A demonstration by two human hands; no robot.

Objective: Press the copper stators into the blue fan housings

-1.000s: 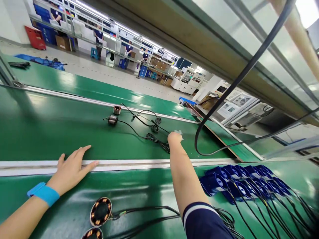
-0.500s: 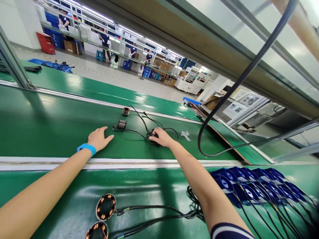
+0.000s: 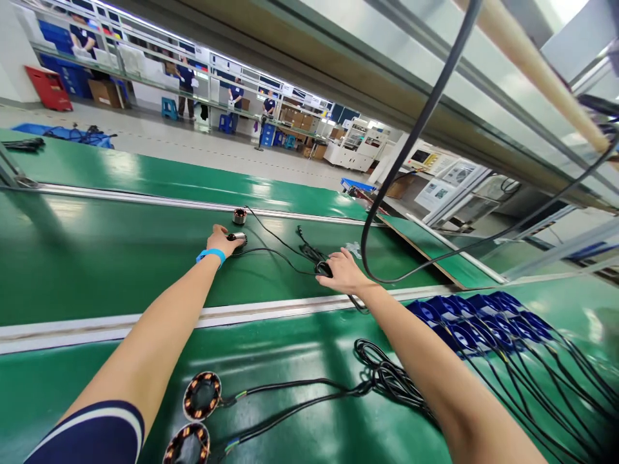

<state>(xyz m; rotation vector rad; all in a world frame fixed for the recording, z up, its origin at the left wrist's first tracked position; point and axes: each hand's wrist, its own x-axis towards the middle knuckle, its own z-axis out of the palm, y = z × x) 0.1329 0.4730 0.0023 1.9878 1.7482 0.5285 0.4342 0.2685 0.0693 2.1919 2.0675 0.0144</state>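
Observation:
My left hand (image 3: 222,242), with a blue band at the wrist, grips a small metal motor stator (image 3: 238,238) lying on the green belt (image 3: 120,258). Behind it a second stator (image 3: 239,215) stands with its copper windings facing up. Thin black leads run from both stators to a bundled black cable (image 3: 323,268). My right hand (image 3: 342,272) has its fingers closed around that bundle, partly hiding it. A plug-like end (image 3: 300,231) of the cable lies beyond the hand. Near the right fingertips rests a crumpled clear plastic scrap (image 3: 354,249).
Nearer me, two stators (image 3: 202,396) with coiled black cables (image 3: 391,377) lie on the green bench. Several blue housings (image 3: 478,319) with wires sit at right. A black cable (image 3: 411,138) hangs in a loop at right. Other people work at far benches.
My left hand has moved right and forward and closed on the nearer stator. My right hand has pulled the cable bundle to the right. The view has shifted.

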